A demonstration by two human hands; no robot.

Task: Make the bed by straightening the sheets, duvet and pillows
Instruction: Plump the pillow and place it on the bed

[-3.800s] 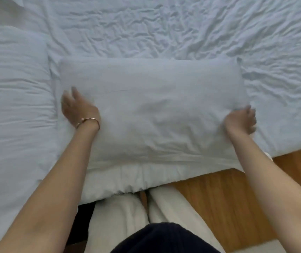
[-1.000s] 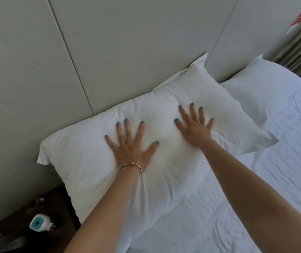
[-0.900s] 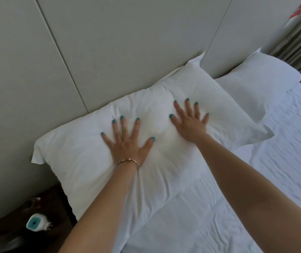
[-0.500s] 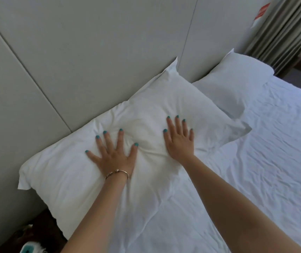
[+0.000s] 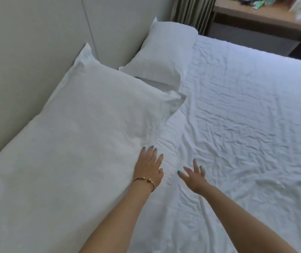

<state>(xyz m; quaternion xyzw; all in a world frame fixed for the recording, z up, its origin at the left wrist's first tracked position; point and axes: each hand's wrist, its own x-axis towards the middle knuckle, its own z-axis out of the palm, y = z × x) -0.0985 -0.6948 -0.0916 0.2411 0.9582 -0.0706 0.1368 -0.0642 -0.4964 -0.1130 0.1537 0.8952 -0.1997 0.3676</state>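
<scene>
**Two flat hands at the pillow's edge**

Reaching out over the bed, both hands are low on the white bedding, fingers straight and spread, gripping nothing. The left hand (image 5: pixel 149 168) lies flat at the near edge of the big pillow (image 5: pixel 69 152), fingertips right on the line where pillow meets sheet (image 5: pixel 237 134). A gold bracelet (image 5: pixel 144 180) sits on that wrist, and the nails are painted teal. Just beside it, the right hand (image 5: pixel 194 177) is over the sheet, palm down, thumb stuck out towards the left hand; the two hands are close but apart, with a strip of sheet between them. Whether the right palm actually presses the fabric I cannot tell.

The big pillow lies lengthwise against the pale headboard (image 5: pixel 36 42), its far corner poking up along the panel. Beyond it is a second pillow (image 5: pixel 164 52), also against the headboard, its near edge tucked slightly under the big pillow's corner flap. The sheet covers the rest of the mattress and is wrinkled all over, with creases running across the middle and right.

At the top, a striped curtain (image 5: pixel 191 11) hangs behind the far pillow, and a wooden desk (image 5: pixel 264 19) stands past the bed's far edge, carrying blurred small items.
</scene>
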